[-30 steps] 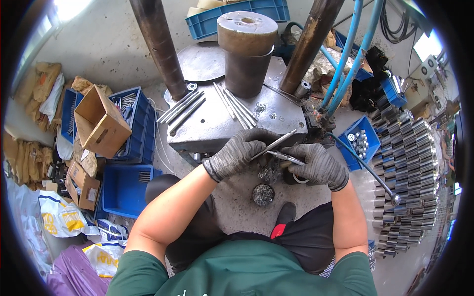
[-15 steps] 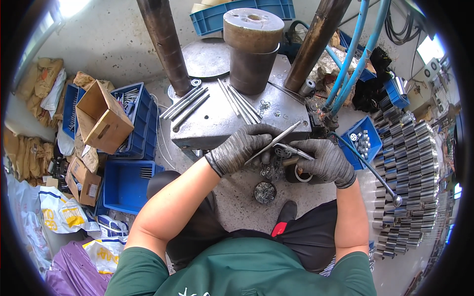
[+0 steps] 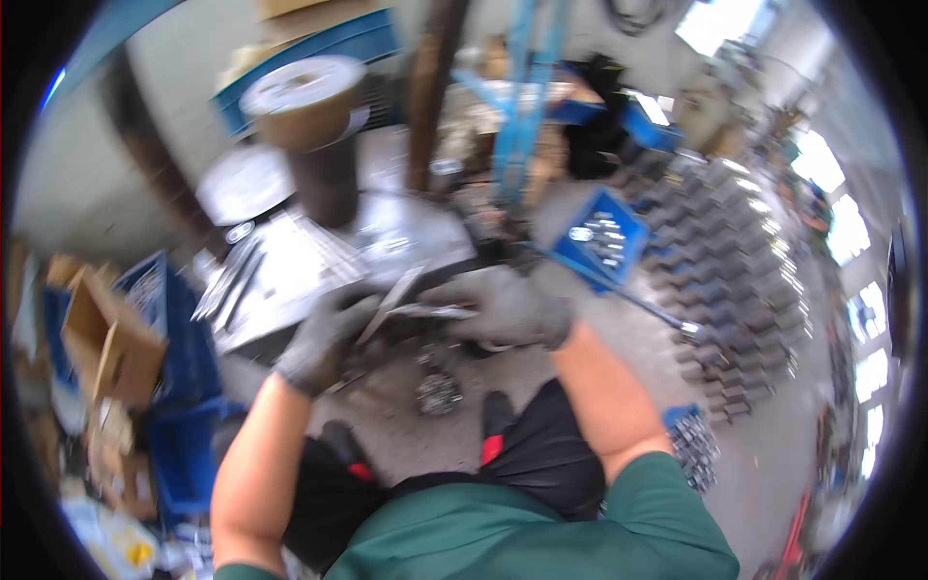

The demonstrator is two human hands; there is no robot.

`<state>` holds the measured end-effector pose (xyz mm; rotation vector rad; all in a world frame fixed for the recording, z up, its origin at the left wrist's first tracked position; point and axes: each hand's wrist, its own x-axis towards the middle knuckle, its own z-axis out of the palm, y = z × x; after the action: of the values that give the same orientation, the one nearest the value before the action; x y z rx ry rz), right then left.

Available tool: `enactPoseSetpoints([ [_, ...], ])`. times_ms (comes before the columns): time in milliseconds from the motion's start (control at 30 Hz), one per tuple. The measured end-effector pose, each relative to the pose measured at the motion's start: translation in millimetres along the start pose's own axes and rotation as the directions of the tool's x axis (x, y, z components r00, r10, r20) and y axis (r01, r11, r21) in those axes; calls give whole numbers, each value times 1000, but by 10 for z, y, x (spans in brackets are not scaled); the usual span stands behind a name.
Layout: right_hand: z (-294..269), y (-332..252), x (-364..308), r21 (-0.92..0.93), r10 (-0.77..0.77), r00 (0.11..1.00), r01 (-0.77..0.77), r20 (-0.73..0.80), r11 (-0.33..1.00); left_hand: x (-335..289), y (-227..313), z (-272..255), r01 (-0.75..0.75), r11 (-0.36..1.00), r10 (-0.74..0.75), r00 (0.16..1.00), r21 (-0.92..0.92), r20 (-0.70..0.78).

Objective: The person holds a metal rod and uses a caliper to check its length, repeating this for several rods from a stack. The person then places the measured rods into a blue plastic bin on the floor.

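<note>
In my gloved left hand (image 3: 329,338) is a slim silvery metal rod (image 3: 394,298), slanting up and to the right; the fingers are closed around it. My gloved right hand (image 3: 507,304) closes on a short silvery metal tool (image 3: 443,311) that points left at the rod; blur hides its exact kind. Both hands are just in front of the near edge of a grey metal block (image 3: 416,232). Several more rods (image 3: 242,280) lie on the block's left part. Below the hands, a round container of small metal parts (image 3: 439,392) stands on the floor.
A thick metal cylinder (image 3: 324,179) rises from the block, between two dark posts. To the right are a blue bin (image 3: 592,271) of metal parts, a long bar (image 3: 643,307) and stacked metal cylinders (image 3: 725,280). A cardboard box (image 3: 114,343) and blue crates (image 3: 179,483) stand left.
My view has swung to the right, so the surroundings appear shifted left and blurred. Both hands still hold the rod and the tool close together.
</note>
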<state>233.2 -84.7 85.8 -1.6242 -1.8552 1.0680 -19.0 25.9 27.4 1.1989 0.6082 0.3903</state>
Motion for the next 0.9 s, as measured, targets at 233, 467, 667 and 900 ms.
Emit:
enactPoseSetpoints([
  [233,74,299,94,-199,-156,987,147,-30,969,66,-124,58,-129,987,127,992,-99,-23],
  [467,120,320,50,577,67,920,-298,387,761,86,-126,93,-157,987,156,986,-18,-53],
  [667,116,286,18,718,31,988,-130,150,684,166,-208,-173,-174,945,225,960,277,-165],
  [900,-65,299,1,731,253,965,-126,-65,670,175,-321,-957,58,429,559,767,902,-315],
])
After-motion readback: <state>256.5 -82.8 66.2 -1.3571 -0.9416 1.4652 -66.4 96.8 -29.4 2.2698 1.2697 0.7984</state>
